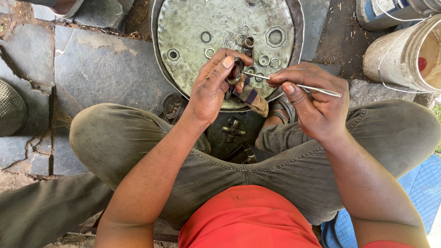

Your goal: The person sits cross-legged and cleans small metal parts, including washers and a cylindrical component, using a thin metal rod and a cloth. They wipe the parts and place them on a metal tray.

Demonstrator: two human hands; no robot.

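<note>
Head view, looking down past the knees: a small round metal bearing cup [236, 71] sits pinched in the left hand [212, 87], thumb and fingers closed round its rim, held above the near edge of a big round metal pan [183, 27]. Into its mouth goes the tip of a thin metal rod [294, 85], gripped by the right hand [312, 98] between thumb and curled fingers. The rod's long axis runs nearly level across the view, its working end pointing left and slightly away from the person toward the cup, its free end sticking out to the right past the knuckles. Both hands are closed on what they hold, close together but not touching, joined only by the rod.

Just below the cup a striped rag [251, 95] hangs. In the pan lie loose needle rollers [236, 32], several rings [206, 36] and hexagonal nuts [275, 36]. Between the person's legs, on the dark ground, rests a cross-shaped joint piece [233, 131]. To the right stand a white bucket [404, 59] and a blue can [376, 11]; grey stone slabs [105, 69] spread to the left
</note>
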